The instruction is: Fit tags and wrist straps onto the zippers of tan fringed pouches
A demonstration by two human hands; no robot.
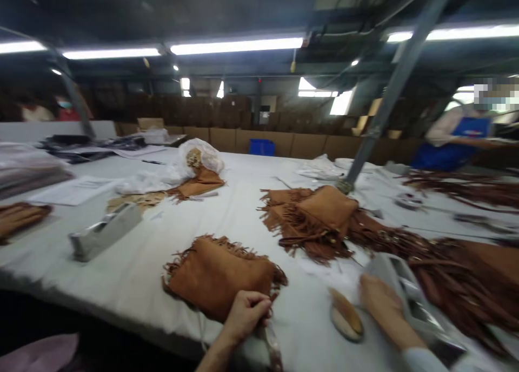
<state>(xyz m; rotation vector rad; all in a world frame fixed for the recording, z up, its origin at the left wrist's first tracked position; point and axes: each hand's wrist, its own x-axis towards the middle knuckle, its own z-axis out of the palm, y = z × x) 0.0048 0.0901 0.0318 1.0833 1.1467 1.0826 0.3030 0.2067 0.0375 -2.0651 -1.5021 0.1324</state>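
Note:
A brown suede fringed bag lies flat on the white-covered table in front of me. My left hand is closed in a pinch at its near right corner. Below those fingers a thin strap-like piece hangs toward the table edge; where it begins is hidden. Farther right, my right hand is against the near left side of a grey tape dispenser. Its fingers are blurred and partly hidden. Between my hands lies an oval brown-and-pale object, perhaps a brush.
More fringed brown bags are piled beyond, with dark brown straps and fringe at the right. A second tape dispenser stands left, near papers and a plastic-wrapped bag. A slanted post rises behind; a co-worker stands far right.

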